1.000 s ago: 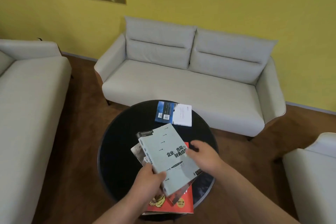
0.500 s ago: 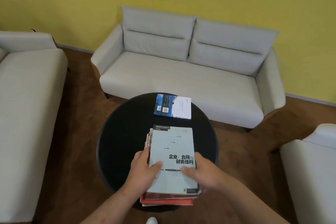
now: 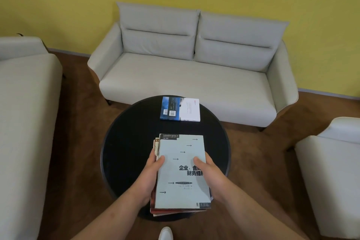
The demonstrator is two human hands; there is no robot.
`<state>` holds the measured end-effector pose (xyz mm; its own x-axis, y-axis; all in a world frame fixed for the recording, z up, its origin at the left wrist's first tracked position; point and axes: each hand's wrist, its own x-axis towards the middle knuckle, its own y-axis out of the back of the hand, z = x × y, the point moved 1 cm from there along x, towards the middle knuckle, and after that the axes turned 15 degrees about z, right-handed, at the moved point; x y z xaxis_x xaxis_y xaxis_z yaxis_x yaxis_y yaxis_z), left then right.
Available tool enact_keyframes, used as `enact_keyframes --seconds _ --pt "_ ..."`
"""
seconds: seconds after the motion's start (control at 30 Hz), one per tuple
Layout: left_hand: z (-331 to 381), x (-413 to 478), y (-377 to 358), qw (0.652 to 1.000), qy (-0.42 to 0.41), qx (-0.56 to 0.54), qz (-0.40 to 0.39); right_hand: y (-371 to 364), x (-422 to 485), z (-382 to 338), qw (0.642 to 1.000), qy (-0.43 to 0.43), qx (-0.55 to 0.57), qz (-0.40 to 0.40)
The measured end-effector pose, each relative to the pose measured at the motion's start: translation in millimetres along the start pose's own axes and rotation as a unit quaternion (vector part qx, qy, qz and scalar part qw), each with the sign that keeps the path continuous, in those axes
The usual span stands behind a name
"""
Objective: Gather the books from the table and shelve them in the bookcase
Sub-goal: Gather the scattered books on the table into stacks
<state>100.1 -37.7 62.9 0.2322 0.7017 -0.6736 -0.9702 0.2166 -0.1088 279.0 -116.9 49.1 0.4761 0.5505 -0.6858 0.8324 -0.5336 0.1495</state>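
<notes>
On the near side of the round black worktop [image 3: 126, 142], a stack of books [image 3: 182, 175] topped by a pale grey-green cover is gripped from both sides. The left hand [image 3: 150, 175] is wrapped round its left edge with the thumb laid on top, and the right hand [image 3: 209, 175] is clamped on the right edge the same way. At the worktop's far edge, well apart from the stack, a blue-and-white book [image 3: 180, 109] is seen lying flat, with a pale grey sofa [image 3: 185, 76] just beyond the worktop, fwiw.
</notes>
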Motion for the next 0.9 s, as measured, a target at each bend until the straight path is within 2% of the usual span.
enact_keyframes --seconds 0.23,0.33,0.47,0.57,0.73,0.83,0.9 --pt "-4.2 4.5 -1.0 1.000 0.013 -0.016 0.021 -16.9 6.1 9.9 1.000 0.002 0.024 0.013" --pt "-7.7 6.0 0.9 0.999 0.022 -0.032 0.032 -22.8 2.0 11.8 0.999 0.031 -0.004 0.039" --pt "-7.8 8.1 7.8 0.996 -0.036 0.066 0.052 -20.5 -3.5 9.8 0.994 0.092 -0.057 0.033" --pt "-5.7 8.8 11.1 0.978 -0.108 0.170 0.056 -16.7 -4.8 11.3 0.990 0.112 -0.075 0.036" --pt "-6.9 11.4 11.2 0.958 -0.166 0.224 0.061 -17.3 0.7 19.2 0.994 0.096 -0.036 0.041" --pt "-2.7 12.9 6.2 0.951 -0.175 0.239 0.091 -13.4 5.4 18.5 0.997 0.066 -0.015 0.036" --pt "3.8 12.7 1.4 0.928 -0.187 0.288 0.142 -8.2 8.5 15.0 0.999 0.024 0.011 0.029"
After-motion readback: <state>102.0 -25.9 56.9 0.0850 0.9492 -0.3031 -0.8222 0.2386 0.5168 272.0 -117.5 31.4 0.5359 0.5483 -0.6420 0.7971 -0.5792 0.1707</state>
